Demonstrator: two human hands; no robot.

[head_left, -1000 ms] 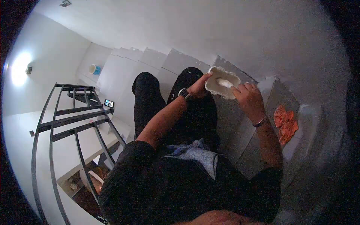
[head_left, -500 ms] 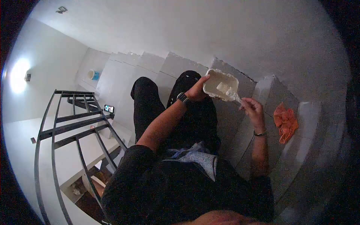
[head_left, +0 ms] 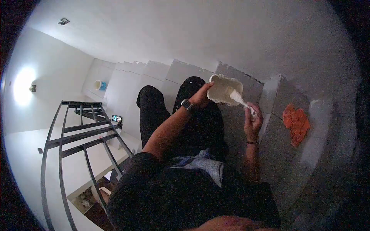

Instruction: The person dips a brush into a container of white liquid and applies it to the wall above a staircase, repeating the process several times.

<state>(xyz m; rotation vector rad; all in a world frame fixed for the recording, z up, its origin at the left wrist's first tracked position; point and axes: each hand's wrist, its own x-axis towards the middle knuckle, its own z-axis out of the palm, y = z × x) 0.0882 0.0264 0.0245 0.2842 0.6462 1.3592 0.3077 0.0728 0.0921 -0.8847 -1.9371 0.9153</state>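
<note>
A container [head_left: 221,87] with pale paste crusted on its rim is tilted above my knee. My left hand [head_left: 201,97] grips its left edge, the thumb over the rim. My right hand [head_left: 253,120] is closed round the handle of a paste-covered spatula [head_left: 239,99], whose blade end reaches into the container. An orange cloth [head_left: 296,123] lies crumpled on the grey step to the right of my right hand.
Grey stair steps [head_left: 189,71] run along the white wall [head_left: 192,30]. A black metal railing [head_left: 81,129] stands at the left, with a lit phone [head_left: 117,118] near it. A white and blue bucket [head_left: 100,85] sits at the far end of the stairs.
My right hand has turned upright and shifted left, and the spatula's blade shows more clearly over the container. The container has moved slightly left. The surroundings have shifted a little in view.
</note>
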